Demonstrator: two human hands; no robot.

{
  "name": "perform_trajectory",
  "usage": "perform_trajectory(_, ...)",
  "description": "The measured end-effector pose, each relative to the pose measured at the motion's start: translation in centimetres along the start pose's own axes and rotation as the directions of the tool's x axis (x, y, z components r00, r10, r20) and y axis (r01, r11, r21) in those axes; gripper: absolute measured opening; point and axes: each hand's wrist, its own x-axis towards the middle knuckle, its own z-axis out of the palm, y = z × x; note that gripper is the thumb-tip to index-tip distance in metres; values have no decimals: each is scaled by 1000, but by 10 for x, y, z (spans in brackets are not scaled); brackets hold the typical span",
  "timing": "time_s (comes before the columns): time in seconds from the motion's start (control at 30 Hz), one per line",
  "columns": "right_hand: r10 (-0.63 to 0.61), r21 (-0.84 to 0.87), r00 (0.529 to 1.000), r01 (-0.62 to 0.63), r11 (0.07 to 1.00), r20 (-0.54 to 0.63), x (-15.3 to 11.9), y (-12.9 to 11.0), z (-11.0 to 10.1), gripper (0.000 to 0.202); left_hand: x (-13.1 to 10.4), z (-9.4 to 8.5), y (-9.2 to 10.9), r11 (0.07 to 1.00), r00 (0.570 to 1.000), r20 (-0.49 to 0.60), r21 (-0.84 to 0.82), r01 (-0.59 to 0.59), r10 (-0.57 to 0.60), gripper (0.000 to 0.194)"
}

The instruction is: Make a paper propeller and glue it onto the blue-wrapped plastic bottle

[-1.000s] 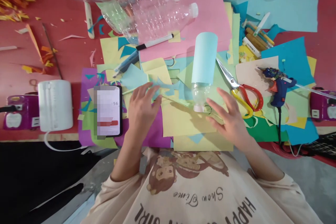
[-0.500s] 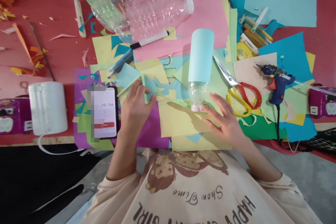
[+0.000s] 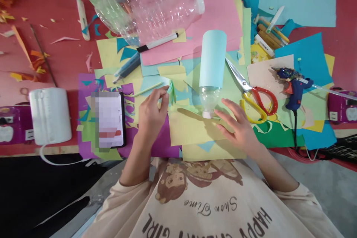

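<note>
My left hand [image 3: 154,109] is closed, thumb against fingers, in a pinch on a small folded strip of green paper [image 3: 172,93] above the pile of scraps. My right hand [image 3: 237,124] is open, its fingers spread beside the white cap of a clear plastic bottle [image 3: 209,98]. Light blue paper [image 3: 213,57] wraps the body of that bottle, which lies with its cap toward me. Whether my right fingertips touch the cap I cannot tell. Scissors [image 3: 247,87] with one red and one yellow handle lie just right of the bottle.
Clear bottles [image 3: 167,15] lie at the back on pink paper [image 3: 220,11]. A blue glue gun [image 3: 295,95] rests at the right, its cord hanging over the front edge. A phone [image 3: 111,119] and a white box-shaped device [image 3: 50,115] are at the left. A marker [image 3: 158,41] lies mid-table.
My left hand has shifted right and pinches the green strip, which has moved right with it. A light blue paper piece near that hand looks displaced. My right hand and the bottle have stayed put.
</note>
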Motion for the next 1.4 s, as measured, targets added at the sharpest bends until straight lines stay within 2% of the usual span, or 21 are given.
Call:
perform_trajectory(0.1,-66,-98,997,69,993,32,5,-2,7,40,4,4,8,1000,999,-30,-22,-15,14,13)
perform_trajectory(0.23,-51,-191,997,39,981,-62,18,3,14,24,10,5,11,999,997,-57,-18,-43,41,10)
perform_trajectory(0.3,-62,-175,996,49,983,-69,28,10,11,15,10,5,11,999,997,-65,-19,-50,49,10)
perform_trajectory(0.4,-96,-180,992,80,980,-86,47,22,-2,17,9,4,11,999,998,-47,-10,-48,47,11)
perform_trajectory(0.53,-16,-204,992,-10,979,-123,74,44,-15,17,7,4,13,998,999,10,17,-52,52,15)
perform_trajectory(0.63,42,-247,989,-77,966,-145,93,67,-15,17,6,6,17,995,995,44,37,-90,88,17)
perform_trajectory(0.73,102,-301,968,-169,938,-227,105,88,-12,14,2,11,26,986,983,77,19,-166,165,17)
perform_trajectory(0.83,144,-301,948,-230,925,-284,106,90,-12,15,-6,21,37,960,948,151,-36,-279,281,17)
perform_trajectory(0.9,135,-259,949,-212,942,-284,101,79,-13,15,-10,27,45,909,877,243,-71,-411,416,18)
perform_trajectory(0.97,84,-198,971,-130,972,-223,93,62,-12,17,-12,31,49,855,798,316,-100,-509,513,21)
perform_trajectory(1.0,70,-176,979,-104,979,-189,88,54,-11,16,-11,31,49,844,782,329,-111,-525,529,23)
perform_trajectory(1.03,64,-154,987,-87,984,-146,83,46,-9,16,-9,29,47,849,787,326,-115,-517,523,23)
perform_trajectory(1.07,54,-128,994,-66,990,-98,78,39,-6,16,-6,25,43,866,810,312,-113,-487,496,24)
perform_trajectory(1.17,-7,-60,998,10,998,55,63,24,3,19,5,9,21,960,942,188,0,-282,277,29)
perform_trajectory(1.2,-44,-57,993,50,997,105,59,21,6,22,9,3,12,976,969,154,63,-207,195,32)
perform_trajectory(1.3,-131,-99,972,152,983,195,47,15,16,33,16,-11,-12,970,993,120,238,-41,13,30)
perform_trajectory(1.4,-123,-120,979,143,982,162,40,14,24,34,18,-16,-23,956,980,181,293,30,-86,12)
